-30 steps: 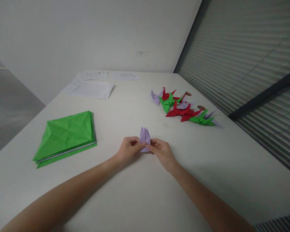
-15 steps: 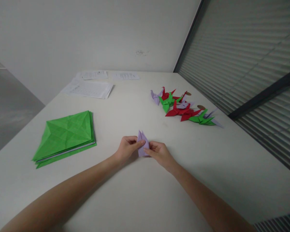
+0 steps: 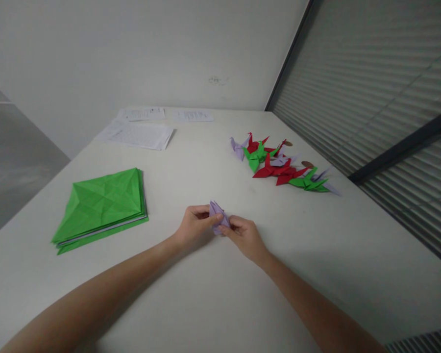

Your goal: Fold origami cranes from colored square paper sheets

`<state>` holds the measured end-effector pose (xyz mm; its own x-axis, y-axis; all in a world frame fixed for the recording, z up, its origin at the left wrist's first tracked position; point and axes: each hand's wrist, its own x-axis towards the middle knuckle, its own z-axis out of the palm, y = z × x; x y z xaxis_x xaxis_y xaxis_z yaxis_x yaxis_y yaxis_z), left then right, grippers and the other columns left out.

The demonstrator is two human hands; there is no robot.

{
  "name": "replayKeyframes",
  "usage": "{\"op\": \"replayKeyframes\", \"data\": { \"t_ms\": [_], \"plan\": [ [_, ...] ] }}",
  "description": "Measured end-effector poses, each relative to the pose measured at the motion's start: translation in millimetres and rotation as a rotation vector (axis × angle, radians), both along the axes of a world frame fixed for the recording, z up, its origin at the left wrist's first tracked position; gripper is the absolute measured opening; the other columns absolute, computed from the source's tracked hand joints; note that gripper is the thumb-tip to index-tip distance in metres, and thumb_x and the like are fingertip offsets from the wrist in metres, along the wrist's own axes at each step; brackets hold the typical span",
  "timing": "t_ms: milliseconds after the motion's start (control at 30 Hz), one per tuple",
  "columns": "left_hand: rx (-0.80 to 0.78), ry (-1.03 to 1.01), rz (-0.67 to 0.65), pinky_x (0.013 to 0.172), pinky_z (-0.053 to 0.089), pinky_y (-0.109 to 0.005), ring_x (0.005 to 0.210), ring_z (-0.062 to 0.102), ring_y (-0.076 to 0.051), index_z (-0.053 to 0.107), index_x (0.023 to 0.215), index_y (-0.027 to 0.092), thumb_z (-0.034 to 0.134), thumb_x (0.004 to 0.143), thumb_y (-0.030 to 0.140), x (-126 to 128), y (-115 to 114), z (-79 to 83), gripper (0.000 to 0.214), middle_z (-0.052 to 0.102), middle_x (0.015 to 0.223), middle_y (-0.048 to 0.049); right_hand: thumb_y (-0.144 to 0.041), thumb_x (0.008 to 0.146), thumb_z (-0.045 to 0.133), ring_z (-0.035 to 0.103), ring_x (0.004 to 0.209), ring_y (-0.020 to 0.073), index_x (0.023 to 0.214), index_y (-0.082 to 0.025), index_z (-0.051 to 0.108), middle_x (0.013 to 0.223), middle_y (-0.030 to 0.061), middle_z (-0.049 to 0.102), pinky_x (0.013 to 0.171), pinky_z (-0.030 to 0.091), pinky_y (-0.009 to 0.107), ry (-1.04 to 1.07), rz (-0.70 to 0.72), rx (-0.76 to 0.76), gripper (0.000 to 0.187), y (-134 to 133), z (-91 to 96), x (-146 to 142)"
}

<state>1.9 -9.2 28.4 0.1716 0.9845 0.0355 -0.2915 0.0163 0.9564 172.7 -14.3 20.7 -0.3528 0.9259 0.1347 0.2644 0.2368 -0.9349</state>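
A small lilac folded paper piece [image 3: 218, 217] sits low over the white table [image 3: 220, 294] in front of me. My left hand [image 3: 196, 227] pinches its left side with thumb and fingers closed. From the right, my right hand [image 3: 244, 236] grips the same piece, fingers pressed on its lower edge. The hands meet at the paper and cover most of its lower half.
A stack of green creased paper squares [image 3: 103, 203] lies at the left. Several finished paper cranes [image 3: 279, 164] in red, green and lilac lie at the right near the blinds. White printed sheets [image 3: 137, 133] rest at the table's far side.
The lilac piece stood upright between my fingers; it now lies tilted and lower, turned to the left. Both hands stayed together and shifted slightly towards me.
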Motion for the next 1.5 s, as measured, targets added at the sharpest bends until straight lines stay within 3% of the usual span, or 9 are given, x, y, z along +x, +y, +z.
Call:
{"op": "replayKeyframes", "data": {
  "t_ms": [100,200,633,733,800,867,1100,1267,1500],
  "plan": [
    [0.012,0.003,-0.003,0.065,0.050,-0.029,0.064,0.061,-0.015,0.076,0.073,0.013,0.083,0.067,0.038,-1,1,-2.5,0.027,0.072,0.072,-0.0073,-0.042,0.087,0.060,0.047,0.061,0.0124,0.057,-0.018,0.053,0.061,-0.0016,0.048,0.058,0.035,0.026,-0.051,-0.020,0.175,0.039,0,2.6,3],
    [0.015,-0.013,0.001,0.064,0.049,-0.028,0.064,0.060,-0.014,0.076,0.070,0.014,0.083,0.067,0.038,-1,0,-4.2,0.026,0.071,0.071,-0.0067,-0.042,0.089,0.058,0.046,0.059,0.0125,0.053,-0.019,0.051,0.059,-0.0013,0.046,0.058,0.034,0.027,-0.086,0.012,0.207,0.043,1,4.3,5],
    [0.006,-0.030,0.072,0.063,0.045,-0.026,0.064,0.058,-0.013,0.071,0.062,0.014,0.081,0.070,0.040,-3,4,-2.7,0.029,0.066,0.066,-0.0042,-0.051,0.075,0.069,0.043,0.052,0.0103,0.056,-0.018,0.053,0.056,-0.0029,0.046,0.049,0.034,0.026,0.078,0.057,-0.211,0.042,-1,-1.0,0],
    [0.022,-0.001,0.055,0.068,0.047,-0.026,0.072,0.060,-0.013,0.072,0.088,0.015,0.081,0.069,0.039,0,0,-1.4,0.032,0.067,0.078,-0.0031,-0.048,0.073,0.073,0.050,0.052,0.0110,0.071,-0.019,0.056,0.058,-0.0035,0.054,0.051,0.039,0.025,0.220,-0.008,-0.251,0.034,0,-2.4,-3],
    [0.008,-0.014,0.042,0.068,0.049,-0.026,0.074,0.061,-0.013,0.061,0.114,0.021,0.085,0.064,0.033,4,-5,-1.8,0.057,0.065,0.087,-0.0001,-0.046,0.070,0.075,0.053,0.050,0.0116,0.088,-0.022,0.052,0.058,-0.0060,0.057,0.049,0.041,0.024,0.328,-0.075,-0.277,0.038,1,-2.3,-5],
    [-0.010,-0.007,0.032,0.065,0.051,-0.024,0.071,0.061,-0.010,0.050,0.121,0.026,0.086,0.062,0.028,8,-10,-3.2,0.070,0.062,0.092,0.0021,-0.045,0.070,0.076,0.054,0.048,0.0118,0.097,-0.025,0.045,0.057,-0.0085,0.057,0.047,0.041,0.023,0.389,-0.121,-0.283,0.046,2,-1.8,-7],
    [0.014,0.010,0.095,0.061,0.052,-0.022,0.063,0.061,-0.007,0.051,0.099,0.020,0.083,0.065,0.026,13,-11,-5.7,0.047,0.061,0.096,0.0000,-0.050,0.077,0.070,0.059,0.051,0.0122,0.094,-0.024,0.044,0.061,-0.0056,0.062,0.049,0.045,0.023,0.376,-0.098,-0.228,0.040,1,0.3,-5],
    [-0.017,-0.078,0.085,0.066,0.054,-0.026,0.068,0.066,-0.011,0.050,0.109,0.021,0.085,0.063,0.028,10,-7,-3.0,0.059,0.065,0.088,0.0004,-0.052,0.072,0.073,0.061,0.056,0.0133,0.086,-0.023,0.049,0.064,-0.0035,0.061,0.050,0.047,0.025,0.356,-0.102,-0.226,0.040,5,1.2,-4],
    [0.014,-0.024,0.099,0.066,0.055,-0.023,0.069,0.065,-0.009,0.060,0.100,0.018,0.083,0.064,0.026,8,-6,-3.7,0.045,0.062,0.100,-0.0028,-0.045,0.069,0.077,0.060,0.062,0.0129,0.082,-0.021,0.055,0.075,-0.0004,0.064,0.056,0.051,0.027,0.408,-0.110,-0.272,0.035,8,3.3,-2]
  ]
}}
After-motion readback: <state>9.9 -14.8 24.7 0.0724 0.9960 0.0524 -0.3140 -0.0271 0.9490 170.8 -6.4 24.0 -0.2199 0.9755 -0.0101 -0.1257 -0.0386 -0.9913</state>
